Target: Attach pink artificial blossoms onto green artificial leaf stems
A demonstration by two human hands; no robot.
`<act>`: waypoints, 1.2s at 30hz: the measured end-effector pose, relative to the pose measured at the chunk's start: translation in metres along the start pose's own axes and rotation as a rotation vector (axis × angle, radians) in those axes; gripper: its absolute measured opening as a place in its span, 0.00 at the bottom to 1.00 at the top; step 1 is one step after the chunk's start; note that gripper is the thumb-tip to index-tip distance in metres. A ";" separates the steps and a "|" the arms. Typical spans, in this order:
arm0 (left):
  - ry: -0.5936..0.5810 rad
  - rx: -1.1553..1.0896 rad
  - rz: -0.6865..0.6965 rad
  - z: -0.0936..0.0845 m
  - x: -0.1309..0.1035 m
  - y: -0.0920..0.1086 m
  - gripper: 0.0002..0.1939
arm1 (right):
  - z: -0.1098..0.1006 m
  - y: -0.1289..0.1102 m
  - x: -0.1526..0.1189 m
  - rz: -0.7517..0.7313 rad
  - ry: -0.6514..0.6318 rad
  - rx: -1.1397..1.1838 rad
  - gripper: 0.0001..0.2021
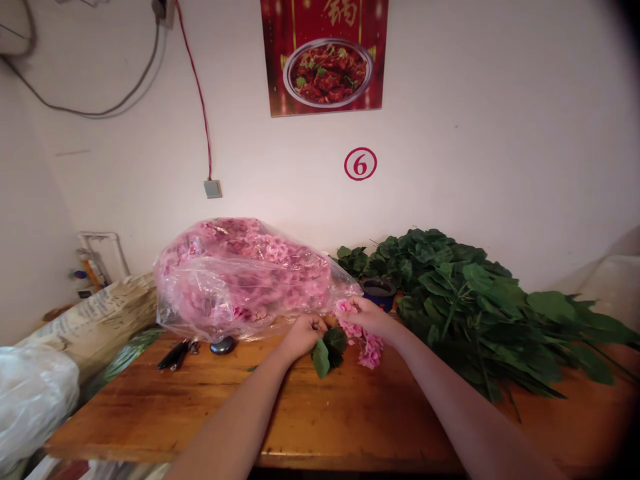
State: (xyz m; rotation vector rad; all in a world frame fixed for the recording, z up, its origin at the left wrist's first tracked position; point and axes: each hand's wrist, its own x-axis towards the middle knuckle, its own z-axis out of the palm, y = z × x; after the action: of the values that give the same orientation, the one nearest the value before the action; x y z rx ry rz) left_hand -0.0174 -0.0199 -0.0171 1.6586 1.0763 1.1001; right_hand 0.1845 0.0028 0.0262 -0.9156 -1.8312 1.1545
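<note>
My left hand (306, 335) is closed around the stem end of a small green leaf sprig (323, 357), whose leaves hang over the tabletop. Close on its right, my right hand (373, 319) has its fingers closed on pink artificial flowers (370, 348), and the blossoms droop below the palm. A narrow gap separates the two hands. Behind the left hand lies a clear plastic bag (195, 287) full of pink blossoms. A large heap of green leaf sprays (465, 300) spreads to the right of my right hand.
The wooden table (350, 420) stands against a white wall. A dark round container (379, 291) sits behind my right hand. On the left are black-handled cutters (173, 355) and a dark rounded object (223, 345). Sacks (105, 313) and a plastic bundle (37, 393) lie beyond the left edge.
</note>
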 end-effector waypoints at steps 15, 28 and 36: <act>0.142 0.542 0.273 0.008 -0.010 0.011 0.11 | 0.007 0.014 0.003 0.013 -0.043 -0.273 0.07; 0.090 0.634 0.343 0.009 -0.009 0.007 0.09 | 0.022 0.024 0.008 0.178 0.032 -0.387 0.07; 0.103 0.618 0.317 0.009 -0.010 0.009 0.09 | 0.025 0.021 0.005 0.116 0.074 -0.373 0.05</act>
State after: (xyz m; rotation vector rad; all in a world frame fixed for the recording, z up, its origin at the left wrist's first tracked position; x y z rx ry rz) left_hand -0.0091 -0.0336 -0.0129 2.3419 1.3410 1.1241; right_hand 0.1640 0.0046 0.0006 -1.2724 -1.9900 0.8450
